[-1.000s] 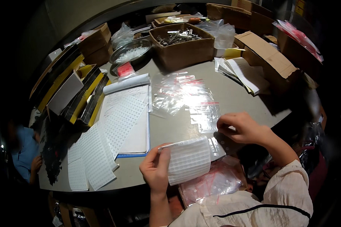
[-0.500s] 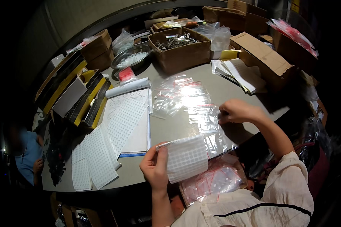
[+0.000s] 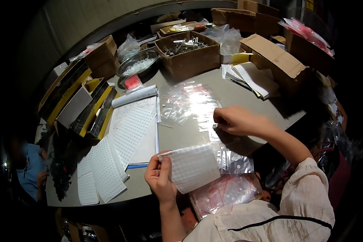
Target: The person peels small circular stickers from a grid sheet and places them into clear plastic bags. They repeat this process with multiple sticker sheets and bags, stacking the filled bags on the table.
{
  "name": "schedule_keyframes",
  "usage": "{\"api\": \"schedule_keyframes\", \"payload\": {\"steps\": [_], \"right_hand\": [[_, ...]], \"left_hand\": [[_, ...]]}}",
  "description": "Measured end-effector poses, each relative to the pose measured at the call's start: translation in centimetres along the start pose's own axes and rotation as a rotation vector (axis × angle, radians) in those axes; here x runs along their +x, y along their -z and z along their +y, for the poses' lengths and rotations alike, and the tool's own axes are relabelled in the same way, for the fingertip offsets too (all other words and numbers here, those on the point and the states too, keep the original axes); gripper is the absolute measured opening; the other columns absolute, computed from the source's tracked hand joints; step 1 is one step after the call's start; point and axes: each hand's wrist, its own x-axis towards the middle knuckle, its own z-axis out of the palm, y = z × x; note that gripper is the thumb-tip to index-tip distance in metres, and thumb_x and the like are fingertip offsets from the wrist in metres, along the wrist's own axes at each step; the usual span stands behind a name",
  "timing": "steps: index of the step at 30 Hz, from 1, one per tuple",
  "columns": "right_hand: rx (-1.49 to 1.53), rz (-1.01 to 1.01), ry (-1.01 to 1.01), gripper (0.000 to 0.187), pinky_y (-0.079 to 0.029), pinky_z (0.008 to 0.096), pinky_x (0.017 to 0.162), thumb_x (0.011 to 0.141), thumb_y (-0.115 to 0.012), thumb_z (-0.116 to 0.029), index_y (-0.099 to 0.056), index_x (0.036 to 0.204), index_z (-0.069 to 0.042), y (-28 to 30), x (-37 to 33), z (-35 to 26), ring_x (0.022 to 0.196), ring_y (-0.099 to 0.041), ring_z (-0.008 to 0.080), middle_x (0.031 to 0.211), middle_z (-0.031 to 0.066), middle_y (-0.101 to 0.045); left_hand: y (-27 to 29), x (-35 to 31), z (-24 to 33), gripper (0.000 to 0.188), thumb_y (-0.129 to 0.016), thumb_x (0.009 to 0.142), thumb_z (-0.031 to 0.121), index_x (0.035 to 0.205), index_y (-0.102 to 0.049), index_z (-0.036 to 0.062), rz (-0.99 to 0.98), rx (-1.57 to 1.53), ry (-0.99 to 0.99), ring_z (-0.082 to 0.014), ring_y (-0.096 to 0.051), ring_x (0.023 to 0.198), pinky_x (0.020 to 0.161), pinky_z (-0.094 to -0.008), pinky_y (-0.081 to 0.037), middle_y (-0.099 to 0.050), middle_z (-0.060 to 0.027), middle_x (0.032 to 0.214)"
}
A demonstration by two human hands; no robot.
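My left hand (image 3: 161,177) pinches a sheet of round stickers (image 3: 193,167) by its upper left corner, thumb on top. The sheet is held over the table's near edge, partly above the box of bags. My right hand (image 3: 236,121) is closed, fingers curled and thumb tucked in, over a row of clear zip bags (image 3: 205,113) with red strips. What its fingertips grip is hidden. Below that hand, clear bags bearing small round stickers (image 3: 236,161) lie at the near edge. More stickered bags (image 3: 228,193) fill a box against my body.
More sticker sheets (image 3: 103,167) lie left, partly over a clipboard pad (image 3: 143,141). Black-and-yellow boxes (image 3: 94,107) stand beyond. A carton of metal parts (image 3: 189,56), a bowl of clear pieces (image 3: 139,64) and cardboard boxes (image 3: 276,56) line the back. A person (image 3: 28,169) is at far left.
My right hand has moved left across the row of bags. The stickered bags below it have shifted toward the near edge. My left hand and its sheet have moved slightly left.
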Motion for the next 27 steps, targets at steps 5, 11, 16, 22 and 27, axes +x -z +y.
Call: {"api": "schedule_keyframes", "payload": {"steps": [5,11,16,22,27], "right_hand": [[-0.255,0.176,-0.01,0.027,-0.05,0.0473,0.081,0.09,-0.07,-0.017,-0.054,0.102,0.001,-1.9,-0.4,0.1,0.093,-0.061,0.0428,0.096,0.0203,-0.064],[-0.22,0.006,-0.121,0.059,-0.049,0.046,0.079,0.084,-0.077,-0.049,-0.053,0.106,0.0,0.7,-3.6,2.1,0.091,-0.062,0.0414,0.096,0.0213,-0.064],[0.007,-0.276,-0.165,0.056,-0.05,0.0447,0.076,0.088,-0.073,-0.049,-0.053,0.108,-0.001,1.5,-7.3,-3.8,0.087,-0.063,0.0395,0.092,0.0196,-0.063],[0.286,-0.464,0.036,0.05,-0.051,0.0412,0.071,0.096,-0.065,-0.048,-0.058,0.102,0.001,1.8,-8.6,-4.1,0.081,-0.066,0.0343,0.087,0.0179,-0.066],[0.528,-0.386,-0.027,0.037,-0.052,0.0328,0.067,0.099,-0.065,-0.037,-0.062,0.102,0.0,2.6,-10.8,-3.6,0.074,-0.069,0.0241,0.083,0.0121,-0.07]], "left_hand": [[-0.1,0.0,0.3,0.019,-0.061,0.099,0.01,0.112,-0.062,-0.0039,-0.01,-0.107,0.046,-0.011,-0.062,0.083,0.081,-0.0241,-0.049,-0.066,-0.0053,0.094],[0.8,0.3,0.5,0.014,-0.058,0.102,0.013,0.106,-0.062,-0.0002,0.022,-0.301,0.064,-0.0122,-0.064,0.086,0.082,-0.0263,-0.052,-0.067,-0.006,0.096],[1.6,0.3,0.3,0.011,-0.058,0.102,0.012,0.103,-0.062,0.0014,-0.049,-0.322,0.066,-0.0121,-0.064,0.087,0.082,-0.0262,-0.052,-0.068,-0.0057,0.097],[0.9,0.3,-0.1,0.007,-0.058,0.101,0.009,0.103,-0.063,0.0034,0.024,-0.249,-0.015,-0.0124,-0.065,0.089,0.084,-0.0266,-0.052,-0.069,-0.0049,0.097],[1.8,-0.5,0.1,0.009,-0.062,0.099,0.008,0.106,-0.065,0.0026,0.077,-0.09,-0.119,-0.0136,-0.062,0.093,0.087,-0.029,-0.05,-0.067,-0.0065,0.101]]}}
